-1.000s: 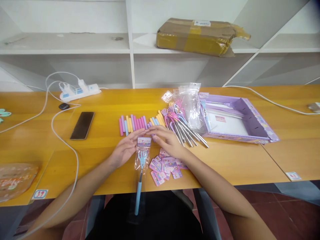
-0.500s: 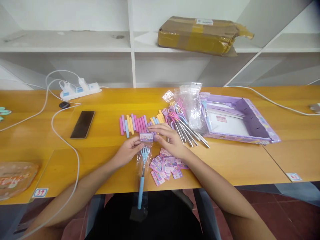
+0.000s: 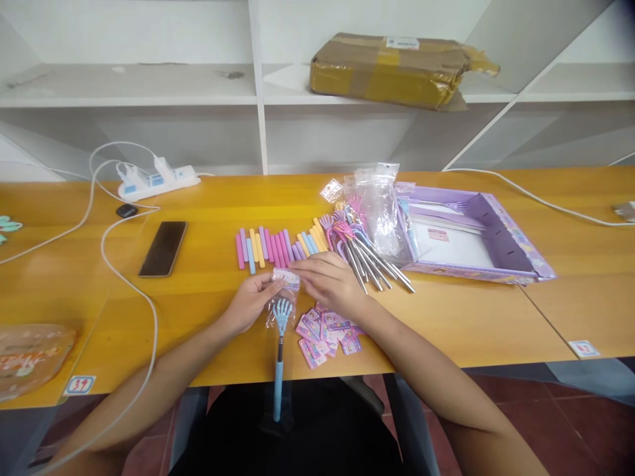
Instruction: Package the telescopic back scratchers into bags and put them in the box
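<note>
A light-blue back scratcher (image 3: 282, 320) with a hand-shaped head and blue grip hangs inside a clear plastic bag (image 3: 292, 307). At the bag's top sits a printed pink-and-white card (image 3: 286, 279). My left hand (image 3: 254, 299) pinches the bag and card from the left, thumb over the card's lower edge. On the other side, my right hand (image 3: 330, 281) has its fingers closed at the card's right edge, fingertips partly hidden. Loose printed cards (image 3: 322, 334) lie in a pile below my right hand. Several coloured grip tubes (image 3: 270, 246) are lined up beyond my hands.
More scratchers with metal rods (image 3: 372, 261) lie right of the tubes, beside clear empty bags (image 3: 380, 218). A purple open box (image 3: 516, 231) stands at the right. Left are a phone (image 3: 163, 248), a power strip (image 3: 159, 182) and white cables. A taped carton (image 3: 387, 73) rests on the shelf.
The card at the bag's top has moved down and slightly left and now tilts. My right fingers have come down and closed in at its right edge; the scratcher hangs slightly lower.
</note>
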Tool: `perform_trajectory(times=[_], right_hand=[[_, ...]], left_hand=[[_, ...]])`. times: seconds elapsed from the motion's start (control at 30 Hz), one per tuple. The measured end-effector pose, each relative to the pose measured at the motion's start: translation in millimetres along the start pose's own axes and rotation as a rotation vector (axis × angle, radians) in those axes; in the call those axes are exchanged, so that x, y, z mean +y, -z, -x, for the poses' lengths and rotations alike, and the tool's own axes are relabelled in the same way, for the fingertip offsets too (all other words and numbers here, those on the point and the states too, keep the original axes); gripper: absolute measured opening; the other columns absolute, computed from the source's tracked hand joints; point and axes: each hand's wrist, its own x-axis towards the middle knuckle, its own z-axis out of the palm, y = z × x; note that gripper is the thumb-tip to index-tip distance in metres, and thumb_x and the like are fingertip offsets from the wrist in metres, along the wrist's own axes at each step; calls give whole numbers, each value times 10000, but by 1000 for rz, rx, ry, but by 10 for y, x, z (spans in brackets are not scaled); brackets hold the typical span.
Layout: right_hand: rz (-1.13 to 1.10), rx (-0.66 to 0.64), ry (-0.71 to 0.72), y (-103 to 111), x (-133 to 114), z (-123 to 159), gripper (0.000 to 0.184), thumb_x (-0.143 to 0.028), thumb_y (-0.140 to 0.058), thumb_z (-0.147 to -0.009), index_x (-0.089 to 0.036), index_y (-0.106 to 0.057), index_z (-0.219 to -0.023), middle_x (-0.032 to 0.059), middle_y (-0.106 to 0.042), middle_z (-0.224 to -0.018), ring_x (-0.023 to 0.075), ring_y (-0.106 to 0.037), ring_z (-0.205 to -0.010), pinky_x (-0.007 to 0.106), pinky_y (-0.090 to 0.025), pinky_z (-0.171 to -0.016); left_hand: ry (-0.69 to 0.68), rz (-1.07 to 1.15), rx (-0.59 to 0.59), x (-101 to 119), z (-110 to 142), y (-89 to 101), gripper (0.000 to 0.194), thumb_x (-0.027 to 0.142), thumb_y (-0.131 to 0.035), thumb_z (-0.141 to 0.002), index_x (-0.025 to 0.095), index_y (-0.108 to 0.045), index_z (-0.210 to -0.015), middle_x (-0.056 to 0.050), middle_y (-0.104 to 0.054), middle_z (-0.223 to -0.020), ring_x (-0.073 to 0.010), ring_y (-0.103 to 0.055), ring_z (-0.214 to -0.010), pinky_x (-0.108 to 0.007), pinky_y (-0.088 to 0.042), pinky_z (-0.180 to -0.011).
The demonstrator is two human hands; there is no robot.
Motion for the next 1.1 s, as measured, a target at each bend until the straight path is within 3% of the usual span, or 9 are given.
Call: perform_trajectory(times=[0.1,0.33,0.53,0.8,1.1], right_hand=[[-17,-47,68,-13,-7,-3,409,-133,-682,-974,-310,-708,-1342,11,-790,-1273,247,-699,-1157,476,-608,-967],[-65,-48,50,21,-20,-32,381,-140,-712,-954,-323,-742,-1286,2,-812,-1192,237,-699,-1127,453,-613,-948],[-80,-101,137,33,-11,-26,444,-123,-699,-950,-331,-698,-1341,-17,-813,-1188,219,-720,-1150,454,-613,-981],[-117,-130,127,26,-53,-30,390,-85,-641,-908,-291,-709,-1232,0,-808,-1168,237,-687,-1261,459,-591,-1031],[-66,-79,96,78,-114,-79,283,-84,-601,-876,-292,-722,-1026,-7,-789,-897,246,-719,-1056,433,-574,-888]], left_hand=[[-31,27,11,-7,0,-7,389,465,-758,-955,143,-740,-1174,-131,-824,-1065,-265,-799,-928,-386,-615,-860],[-44,46,-52,-34,16,-2,415,441,-792,-932,149,-713,-1217,-129,-817,-1097,-259,-794,-925,-388,-617,-869],[-24,74,30,-14,24,-18,353,499,-730,-967,158,-752,-1060,-83,-799,-992,-221,-764,-880,-334,-598,-811],[-87,2,5,28,1,25,305,441,-757,-957,171,-753,-1098,-78,-802,-1019,-206,-749,-886,-342,-582,-863],[-79,-7,-36,-21,-6,25,326,472,-751,-950,174,-748,-1082,-82,-800,-1033,-239,-755,-919,-371,-577,-875]])
